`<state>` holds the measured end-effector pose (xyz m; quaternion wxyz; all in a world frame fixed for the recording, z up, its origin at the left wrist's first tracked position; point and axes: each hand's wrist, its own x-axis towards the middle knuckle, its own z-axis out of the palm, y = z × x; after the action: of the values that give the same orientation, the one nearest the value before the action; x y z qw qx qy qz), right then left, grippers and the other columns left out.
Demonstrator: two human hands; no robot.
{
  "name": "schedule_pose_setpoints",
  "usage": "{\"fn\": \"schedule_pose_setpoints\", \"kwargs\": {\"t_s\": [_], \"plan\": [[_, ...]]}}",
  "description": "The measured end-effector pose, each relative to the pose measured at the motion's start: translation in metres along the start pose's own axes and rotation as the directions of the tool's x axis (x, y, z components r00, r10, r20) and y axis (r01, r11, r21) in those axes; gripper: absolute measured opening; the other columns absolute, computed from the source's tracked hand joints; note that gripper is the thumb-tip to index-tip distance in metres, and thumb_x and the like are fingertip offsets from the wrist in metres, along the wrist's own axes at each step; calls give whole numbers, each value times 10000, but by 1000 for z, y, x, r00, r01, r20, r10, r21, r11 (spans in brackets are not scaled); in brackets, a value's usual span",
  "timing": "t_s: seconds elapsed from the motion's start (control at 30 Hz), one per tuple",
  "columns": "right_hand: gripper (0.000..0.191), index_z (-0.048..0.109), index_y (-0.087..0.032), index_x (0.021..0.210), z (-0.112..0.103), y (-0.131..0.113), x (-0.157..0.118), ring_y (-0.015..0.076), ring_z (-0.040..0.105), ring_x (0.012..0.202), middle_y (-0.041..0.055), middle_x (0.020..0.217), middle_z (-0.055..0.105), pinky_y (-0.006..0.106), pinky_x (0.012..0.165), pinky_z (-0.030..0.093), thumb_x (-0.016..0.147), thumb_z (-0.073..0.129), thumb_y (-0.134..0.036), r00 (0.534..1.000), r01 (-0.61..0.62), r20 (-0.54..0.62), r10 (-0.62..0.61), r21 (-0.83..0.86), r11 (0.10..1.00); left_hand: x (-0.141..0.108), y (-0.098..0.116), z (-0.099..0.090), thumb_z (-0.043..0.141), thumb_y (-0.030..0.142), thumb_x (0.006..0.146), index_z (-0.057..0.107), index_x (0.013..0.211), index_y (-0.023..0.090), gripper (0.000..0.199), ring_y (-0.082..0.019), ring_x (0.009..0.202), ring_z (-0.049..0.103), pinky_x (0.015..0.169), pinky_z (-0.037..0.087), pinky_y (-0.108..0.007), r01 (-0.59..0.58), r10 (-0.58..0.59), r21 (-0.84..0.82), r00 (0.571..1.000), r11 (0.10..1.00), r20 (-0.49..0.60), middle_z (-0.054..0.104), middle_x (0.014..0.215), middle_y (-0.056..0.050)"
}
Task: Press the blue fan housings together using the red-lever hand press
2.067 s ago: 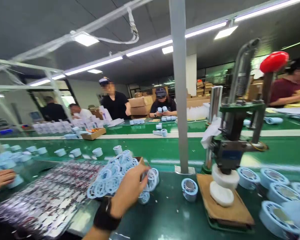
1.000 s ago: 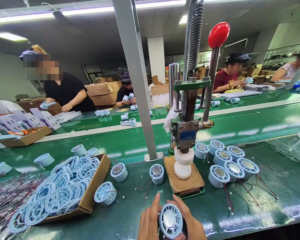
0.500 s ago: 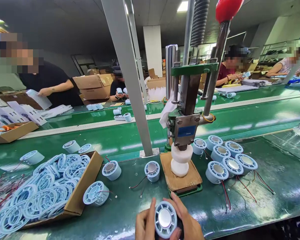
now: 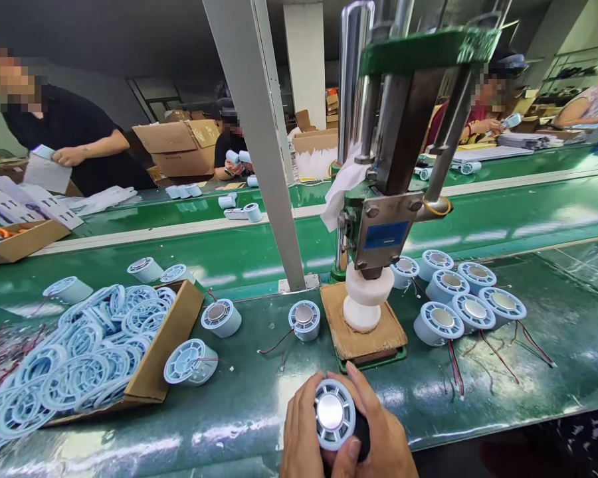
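Note:
Near the front edge of the bench, my left hand [image 4: 301, 428] and my right hand [image 4: 379, 431] are both closed around a light-blue round motor housing [image 4: 331, 413]. Its spoked face and silver disc point up toward me. A dark rounded part [image 4: 361, 435], partly hidden by my right fingers, shows beside it. Just beyond my fingertips stands a lever press [image 4: 386, 232], its white pressing block [image 4: 366, 285] down over a white round seat [image 4: 361, 313] on a brown board [image 4: 331, 318]. One similar housing with thin wires [image 4: 304, 320] sits upright left of the board.
Several finished-looking housings with trailing wires [image 4: 438, 323] cluster right of the press. At left, a cardboard box [image 4: 162, 352] holds many light-blue rings [image 4: 74, 382], with more housings [image 4: 191, 362] around it. A grey post [image 4: 259, 146] rises behind. Co-workers [image 4: 74, 139] sit across the green belt [image 4: 219, 262].
My view has shifted slightly, so the press looks larger and nearer. My hands keep the housing between them, with the left fingers now wrapped closer around it.

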<state>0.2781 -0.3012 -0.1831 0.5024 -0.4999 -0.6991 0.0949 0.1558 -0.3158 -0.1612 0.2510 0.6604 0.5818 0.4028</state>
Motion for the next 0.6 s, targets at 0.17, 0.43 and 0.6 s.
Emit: {"fn": "schedule_pose_setpoints", "kwargs": {"t_s": [0.17,0.43,0.6], "plan": [[783,169,-178,1530,-6,-1,3,193,689,1025,63,1180,680,245,816,585,895,545,-440,999,12,42,-13,26,1000,2,9,-1,536,665,820,488,1315,223,665,-280,1123,626,979,507,-396,111,-106,-112,993,988,49,614,1283,-113],[679,172,-191,1519,-13,-8,11,180,679,1049,55,1193,671,265,822,585,961,441,-469,998,54,42,-53,-26,998,11,-7,-63,544,623,842,515,1266,260,558,-320,1223,531,1021,467,-530,51,-22,289,994,956,-103,555,1316,-106],[668,207,-164,1509,-14,-6,10,192,653,1107,69,1226,654,273,869,574,949,474,-412,995,75,68,-73,-23,997,16,-32,-88,510,574,869,500,1356,185,624,-367,1243,488,1002,444,-635,-11,3,594,1000,804,14,546,1315,-155]]}}
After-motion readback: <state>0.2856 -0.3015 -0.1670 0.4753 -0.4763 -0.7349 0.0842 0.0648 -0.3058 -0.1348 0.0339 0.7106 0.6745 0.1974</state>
